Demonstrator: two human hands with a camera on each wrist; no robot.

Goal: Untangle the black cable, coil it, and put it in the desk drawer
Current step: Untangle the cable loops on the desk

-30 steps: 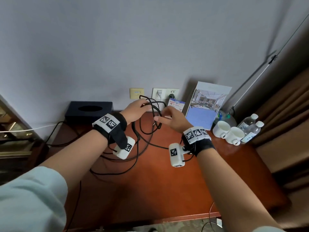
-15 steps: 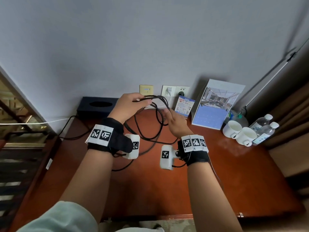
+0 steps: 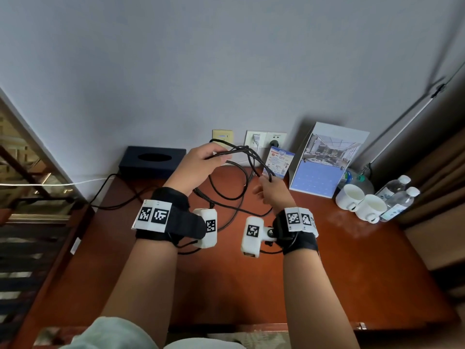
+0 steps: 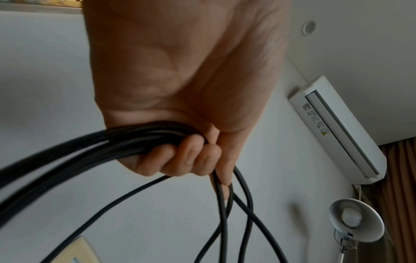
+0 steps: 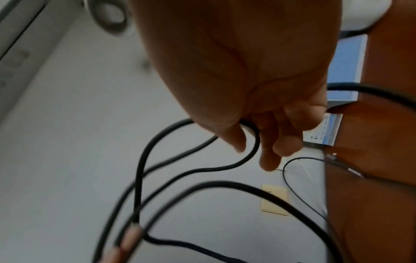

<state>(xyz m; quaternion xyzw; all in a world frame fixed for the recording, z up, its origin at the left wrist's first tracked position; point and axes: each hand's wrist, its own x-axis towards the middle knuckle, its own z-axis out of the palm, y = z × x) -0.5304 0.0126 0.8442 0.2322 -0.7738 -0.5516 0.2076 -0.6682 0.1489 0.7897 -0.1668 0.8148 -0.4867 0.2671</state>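
Note:
The black cable (image 3: 247,157) hangs in several loops between my two hands above the back of the wooden desk (image 3: 226,285). My left hand (image 3: 201,165) is raised and grips a bundle of loops; its curled fingers (image 4: 180,158) wrap the strands of the black cable (image 4: 126,140). My right hand (image 3: 271,190) sits lower and to the right and pinches one strand of the black cable (image 5: 254,142) between thumb and fingers. More of the cable trails down onto the desk behind my wrists. No drawer shows in any view.
A dark tissue box (image 3: 153,159) stands at the back left. Wall sockets (image 3: 264,139), a small card (image 3: 279,161) and a standing brochure (image 3: 324,159) line the back. Two white cups (image 3: 359,201) and water bottles (image 3: 400,195) sit at the right. Another black cord (image 3: 118,187) runs off left.
Both hands have risen off the desk with the cable. The left hand has lifted its bundle higher, and the right hand has moved rightward, stretching the loops apart.

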